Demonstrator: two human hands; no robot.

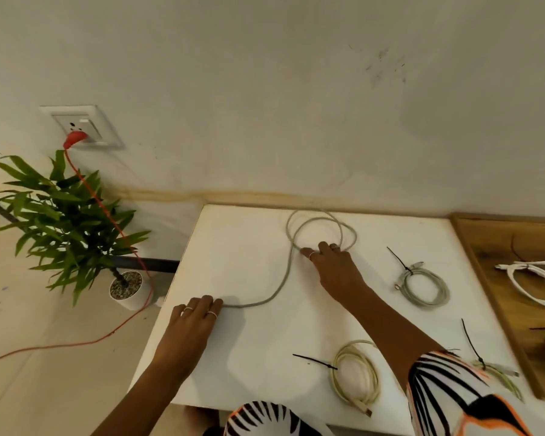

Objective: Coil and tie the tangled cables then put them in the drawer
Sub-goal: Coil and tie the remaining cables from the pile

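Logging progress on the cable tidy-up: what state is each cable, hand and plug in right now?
Grey cable: partly looped, tail loose, untied.
Right hand: pressing the loops.
Left hand: on the tail end.
Grey coil: tied.
Cream coil: tied.
White coil: tied, on wooden surface.
Red plug: in socket.

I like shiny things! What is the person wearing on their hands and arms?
The left hand wears two thin silvery rings on its fingers. The right hand wears rings too: one on a finger near the tip side, another on a neighbouring finger. Both forearms are bare. Near the right upper arm sits a loose white sleeve with black zebra-like stripes and orange edging.
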